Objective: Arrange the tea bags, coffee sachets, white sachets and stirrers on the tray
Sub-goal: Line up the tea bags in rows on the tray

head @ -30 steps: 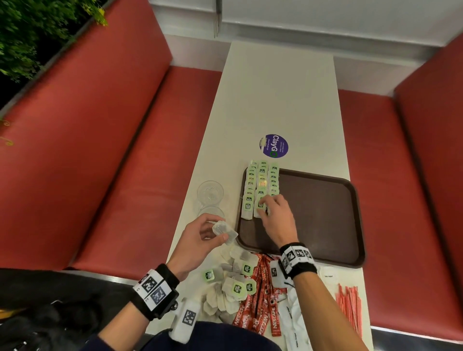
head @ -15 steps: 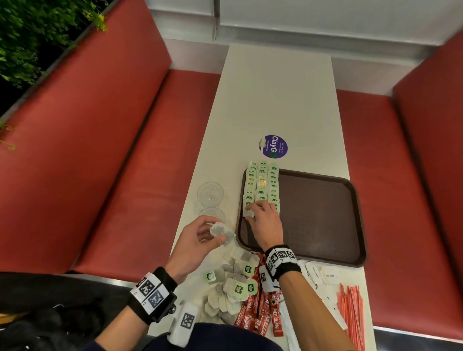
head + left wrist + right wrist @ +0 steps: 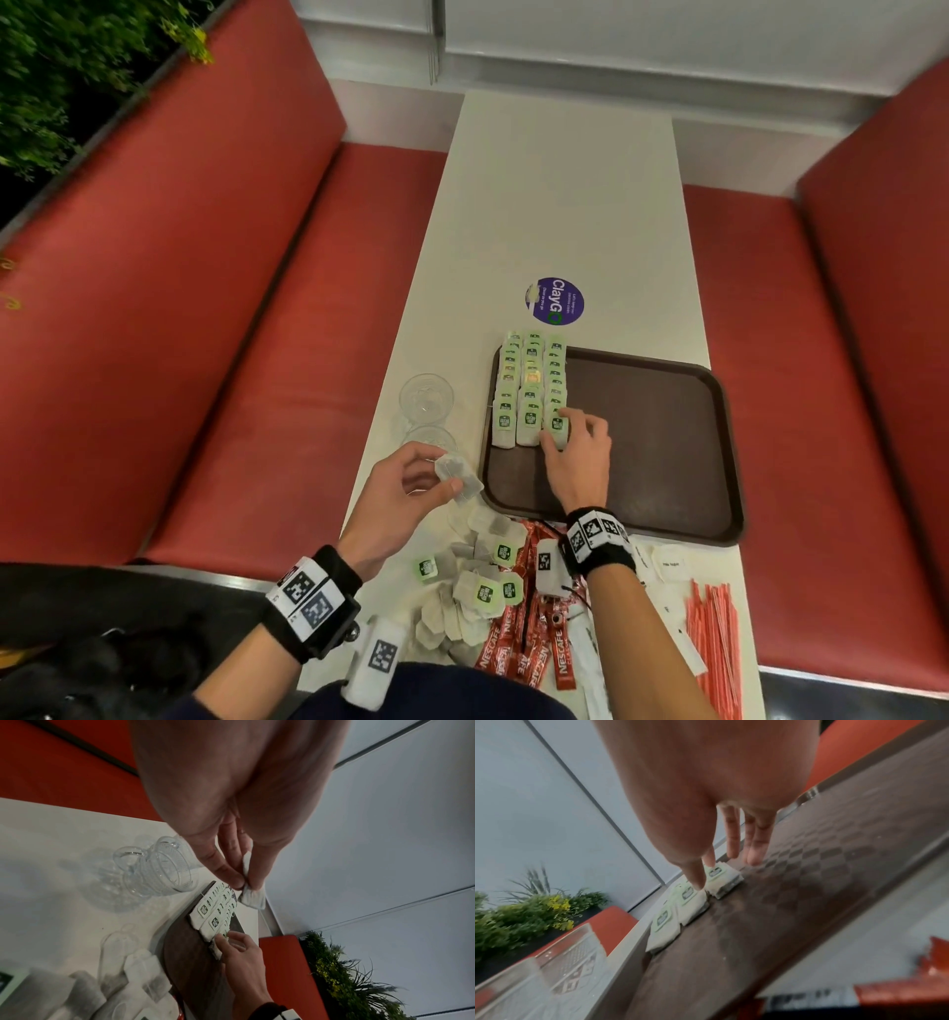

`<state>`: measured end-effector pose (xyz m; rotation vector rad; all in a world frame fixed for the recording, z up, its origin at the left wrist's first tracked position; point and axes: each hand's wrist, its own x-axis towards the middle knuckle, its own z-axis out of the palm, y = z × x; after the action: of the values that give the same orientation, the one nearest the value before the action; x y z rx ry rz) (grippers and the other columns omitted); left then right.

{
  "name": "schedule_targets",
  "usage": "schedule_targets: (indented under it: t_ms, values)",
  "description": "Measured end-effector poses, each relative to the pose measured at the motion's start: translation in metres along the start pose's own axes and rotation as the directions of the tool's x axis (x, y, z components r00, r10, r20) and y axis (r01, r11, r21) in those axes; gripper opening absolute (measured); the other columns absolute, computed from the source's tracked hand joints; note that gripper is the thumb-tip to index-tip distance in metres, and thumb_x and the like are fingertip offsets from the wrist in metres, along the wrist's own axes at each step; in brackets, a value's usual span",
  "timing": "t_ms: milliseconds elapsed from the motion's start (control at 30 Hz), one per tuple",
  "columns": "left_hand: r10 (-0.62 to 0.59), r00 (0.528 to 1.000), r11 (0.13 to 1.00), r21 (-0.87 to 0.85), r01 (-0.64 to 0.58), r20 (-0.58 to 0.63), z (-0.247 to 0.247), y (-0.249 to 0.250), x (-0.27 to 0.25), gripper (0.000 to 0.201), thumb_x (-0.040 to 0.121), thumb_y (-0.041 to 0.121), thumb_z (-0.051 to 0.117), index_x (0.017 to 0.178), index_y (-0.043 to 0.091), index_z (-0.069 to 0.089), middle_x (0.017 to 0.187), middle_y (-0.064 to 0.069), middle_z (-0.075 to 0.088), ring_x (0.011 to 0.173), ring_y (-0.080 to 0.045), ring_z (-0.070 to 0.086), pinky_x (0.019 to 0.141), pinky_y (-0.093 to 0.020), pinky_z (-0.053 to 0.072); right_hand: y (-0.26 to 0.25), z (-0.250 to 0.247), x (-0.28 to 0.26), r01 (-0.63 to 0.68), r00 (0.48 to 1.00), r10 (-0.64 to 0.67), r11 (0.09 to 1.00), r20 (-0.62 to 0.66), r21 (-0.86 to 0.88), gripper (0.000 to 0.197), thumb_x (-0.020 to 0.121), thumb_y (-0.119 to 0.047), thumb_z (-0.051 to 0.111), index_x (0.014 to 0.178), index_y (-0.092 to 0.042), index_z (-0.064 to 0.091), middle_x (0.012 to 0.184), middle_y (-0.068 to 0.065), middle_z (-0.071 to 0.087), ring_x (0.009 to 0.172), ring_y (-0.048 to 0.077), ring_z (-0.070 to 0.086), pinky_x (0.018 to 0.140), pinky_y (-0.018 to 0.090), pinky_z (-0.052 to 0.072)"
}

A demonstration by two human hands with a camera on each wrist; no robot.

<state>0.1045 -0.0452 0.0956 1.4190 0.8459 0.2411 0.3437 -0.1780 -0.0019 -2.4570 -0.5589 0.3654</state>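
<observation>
A brown tray [image 3: 667, 452] carries three columns of green-labelled tea bags [image 3: 531, 380] along its left side. My right hand [image 3: 554, 429] lies on the tray, thumb and forefinger touching the nearest tea bag [image 3: 561, 438] of the right-hand column; in the right wrist view its fingers [image 3: 732, 841] are straight. My left hand [image 3: 448, 470] hovers left of the tray and pinches a plain tea bag [image 3: 470, 483] between thumb and forefinger [image 3: 231, 876]. Loose tea bags [image 3: 472, 596], red coffee sachets [image 3: 539, 663], white sachets [image 3: 670, 565] and red stirrers [image 3: 714, 642] lie at the table's near edge.
Two clear glasses [image 3: 426, 401] stand on the table just left of the tray. A round purple sticker [image 3: 554, 301] is beyond the tray. Red bench seats [image 3: 231, 360] flank the narrow table. The tray's right part holds nothing.
My right hand has shifted from the left column across to the near end of the right-hand column. The left hand has stayed put with its tea bag.
</observation>
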Motion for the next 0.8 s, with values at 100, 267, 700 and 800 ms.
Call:
schedule_targets:
  t_ms: [100,267,700,800]
  values:
    - [0.025,1.000,1.000,0.002,-0.025,0.011,0.002,0.003,0.001,0.023,0.093,0.014,0.085,0.113,0.014,0.072,0.104,-0.007,0.081,0.098,-0.026,0.075,0.091,-0.034,0.059,-0.002,-0.008,-0.005,0.033,0.999,-0.034,0.999,0.010,0.013,0.048,0.101,-0.035,0.075,0.145,-0.023,0.060,0.148,0.007,0.049,0.134,0.027,0.049,0.106,0.044,0.053]
    - [0.000,1.000,0.999,0.038,-0.001,0.021,0.007,0.003,0.006,0.017,0.097,0.013,0.081,0.112,0.016,0.074,0.106,-0.004,0.080,0.099,-0.031,0.077,0.096,-0.052,0.063,-0.057,-0.050,-0.041,0.126,0.968,-0.200,0.910,0.153,0.395,0.024,0.102,-0.040,0.075,0.124,-0.031,0.074,0.122,-0.014,0.073,0.104,0.001,0.070,0.090,0.021,0.058]
    - [0.072,0.986,0.994,0.067,-0.083,0.147,0.023,0.021,0.001,0.029,0.102,0.024,0.076,0.130,0.024,0.067,0.126,0.008,0.076,0.116,-0.012,0.073,0.102,-0.032,0.059,-0.099,-0.068,-0.083,0.168,0.957,-0.249,0.896,0.152,0.412,0.011,0.103,-0.034,0.075,0.097,-0.026,0.073,0.084,-0.012,0.077,0.080,0.003,0.074,0.074,0.023,0.059]
    - [0.099,0.987,0.989,0.099,-0.112,0.124,0.023,0.023,0.004,0.026,0.103,0.021,0.074,0.129,0.024,0.070,0.121,0.007,0.079,0.115,-0.012,0.074,0.102,-0.032,0.059,-0.103,-0.072,-0.090,0.050,0.932,-0.238,0.831,0.274,0.554,0.027,0.113,-0.039,0.059,0.106,-0.023,0.080,0.093,-0.007,0.082,0.090,0.009,0.079,0.084,0.033,0.064]
